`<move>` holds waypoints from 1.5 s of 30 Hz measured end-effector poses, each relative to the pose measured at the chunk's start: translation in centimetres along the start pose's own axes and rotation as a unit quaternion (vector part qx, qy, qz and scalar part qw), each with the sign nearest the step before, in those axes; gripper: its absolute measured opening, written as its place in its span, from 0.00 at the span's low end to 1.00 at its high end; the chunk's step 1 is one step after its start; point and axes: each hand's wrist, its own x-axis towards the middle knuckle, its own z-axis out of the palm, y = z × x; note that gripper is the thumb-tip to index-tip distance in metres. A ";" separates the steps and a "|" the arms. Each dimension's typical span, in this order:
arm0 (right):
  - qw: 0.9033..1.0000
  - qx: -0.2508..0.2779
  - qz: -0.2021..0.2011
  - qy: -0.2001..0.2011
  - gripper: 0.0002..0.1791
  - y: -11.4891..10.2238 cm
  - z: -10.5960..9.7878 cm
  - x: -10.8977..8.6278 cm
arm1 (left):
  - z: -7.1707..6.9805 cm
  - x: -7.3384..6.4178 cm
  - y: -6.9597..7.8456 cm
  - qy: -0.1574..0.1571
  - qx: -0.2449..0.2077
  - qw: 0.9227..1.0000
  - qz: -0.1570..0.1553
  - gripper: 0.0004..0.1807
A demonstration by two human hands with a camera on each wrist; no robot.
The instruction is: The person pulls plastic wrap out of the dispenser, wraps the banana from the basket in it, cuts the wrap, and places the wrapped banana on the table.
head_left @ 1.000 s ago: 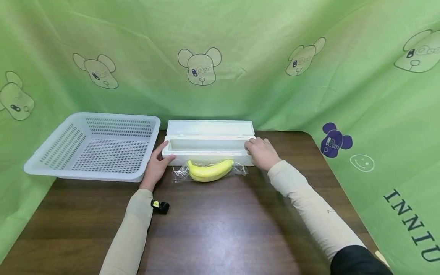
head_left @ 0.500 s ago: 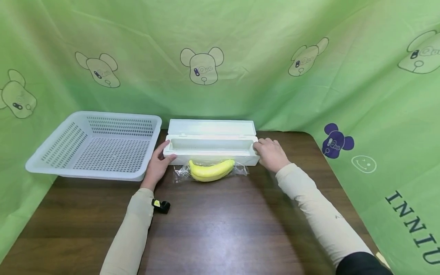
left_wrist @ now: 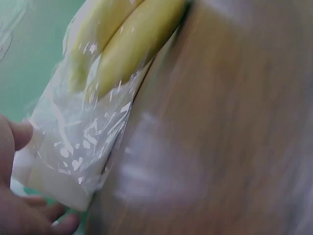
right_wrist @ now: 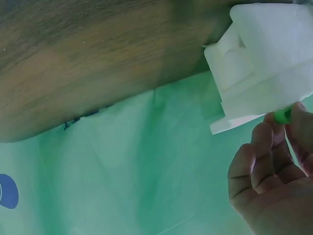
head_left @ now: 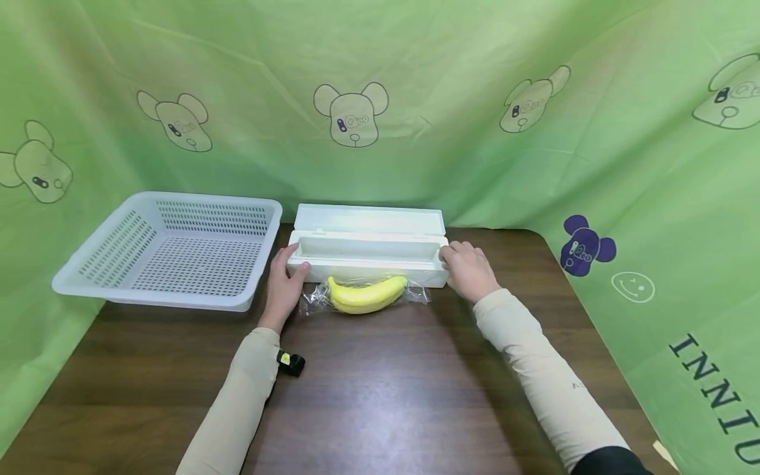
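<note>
A long white cling film box [head_left: 380,273] stands at the back of the table with its lid [head_left: 371,219] raised. My left hand [head_left: 285,287] holds its left end, thumb at the front and fingers behind. At the right end, my right hand [head_left: 467,269] pinches a small green slider [right_wrist: 282,115] at the box's edge, as the right wrist view shows. Yellow bananas [head_left: 367,295], wrapped in clear film [left_wrist: 80,142], lie against the box's front. Film ends stick out on both sides of them.
A pale plastic basket [head_left: 243,300] with slotted walls stands to the left of the box. The brown wooden table [head_left: 380,396] reaches back to a green printed curtain [head_left: 261,152]. A black wrist camera [head_left: 292,363] sits on the left sleeve.
My right hand has moved right along the box to its right end. My left hand has shifted a little to the right at the left end. The bananas stay in front.
</note>
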 end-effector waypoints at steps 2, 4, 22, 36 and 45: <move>1.000 0.004 0.003 0.002 0.06 -0.1 0.0 -0.1 | 0.3 -0.2 0.3 0.024 0.013 1.000 0.002 0.24; 1.000 0.006 0.005 0.004 0.06 -0.2 0.1 -0.2 | 0.4 -0.4 0.6 0.044 0.019 0.999 0.002 0.19; 0.995 0.016 0.006 0.100 0.14 -2.7 1.5 -0.5 | 0.0 -1.5 2.2 0.041 0.044 0.998 0.028 0.06; 0.998 -0.006 -0.050 0.041 0.12 -6.4 3.6 2.1 | -0.7 -3.1 2.7 -0.017 0.107 0.989 0.096 0.06; 0.992 -0.017 -0.090 0.087 0.06 -6.8 4.1 2.2 | -1.4 -3.3 2.6 -0.030 0.136 0.979 0.149 0.07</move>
